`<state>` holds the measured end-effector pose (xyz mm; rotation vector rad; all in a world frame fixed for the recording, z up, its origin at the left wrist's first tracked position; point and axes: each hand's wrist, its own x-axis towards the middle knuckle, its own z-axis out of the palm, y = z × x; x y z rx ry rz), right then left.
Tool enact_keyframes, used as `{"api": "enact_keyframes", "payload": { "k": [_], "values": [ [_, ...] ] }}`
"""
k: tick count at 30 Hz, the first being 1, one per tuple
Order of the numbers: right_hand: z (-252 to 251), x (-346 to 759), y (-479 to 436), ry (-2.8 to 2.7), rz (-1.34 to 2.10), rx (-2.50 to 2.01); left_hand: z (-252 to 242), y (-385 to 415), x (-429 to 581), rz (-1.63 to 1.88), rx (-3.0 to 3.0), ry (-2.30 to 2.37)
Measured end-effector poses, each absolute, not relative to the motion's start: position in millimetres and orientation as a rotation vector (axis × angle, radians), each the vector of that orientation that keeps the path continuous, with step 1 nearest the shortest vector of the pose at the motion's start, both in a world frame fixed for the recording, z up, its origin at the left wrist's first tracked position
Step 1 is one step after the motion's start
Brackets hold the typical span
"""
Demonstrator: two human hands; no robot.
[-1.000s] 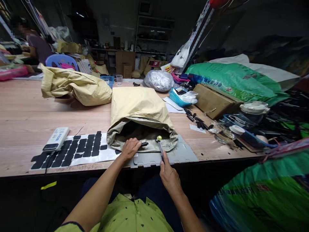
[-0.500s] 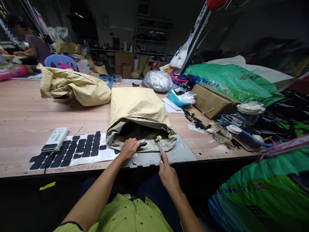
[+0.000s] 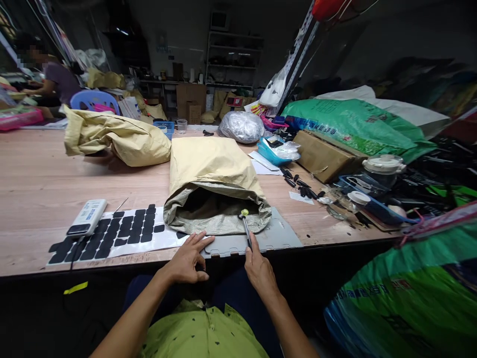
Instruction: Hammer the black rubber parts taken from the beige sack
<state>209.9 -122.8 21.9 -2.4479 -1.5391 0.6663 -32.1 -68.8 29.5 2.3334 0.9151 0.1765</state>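
My left hand [image 3: 188,261] hovers at the table's near edge, fingers spread, with nothing visible in it; its index fingertip reaches the grey plastic plate [image 3: 278,238]. Closed around the handle of a thin metal tool [image 3: 247,232], my right hand [image 3: 261,271] keeps the tool's yellow-green tip [image 3: 245,214] resting at the mouth of the tan woven sack [image 3: 214,171]. The sack lies flat with its open mouth facing me. To its left lies a white sheet of black rubber pads [image 3: 122,231].
A white handheld device [image 3: 86,216] lies on the pad sheet. A second tan sack [image 3: 115,134], a silver bag [image 3: 241,126], a blue tray [image 3: 274,151], a cardboard box [image 3: 324,154] and loose black parts [image 3: 301,185] lie beyond. Green sacks [image 3: 402,298] crowd the right. A person [image 3: 52,79] sits far left.
My left hand has drawn back from the sack's mouth to the table's edge and spread its fingers; the small black piece it held there is out of sight. My right hand barely moved.
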Motion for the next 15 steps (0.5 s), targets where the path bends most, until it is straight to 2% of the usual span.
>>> {"api": "enact_keyframes", "payload": {
  "k": [7, 12, 15],
  "values": [
    [25, 208, -122, -1.54, 0.665, -2.48, 19, -77, -25, 0.168, 2.514, 0.951],
    [21, 209, -122, -1.54, 0.652, -2.466, 28, -76, -27, 0.182, 2.404, 0.95],
    [18, 209, -122, -1.543, 0.638, -2.464, 38, -67, -23, 0.322, 2.246, 0.984]
  ]
}}
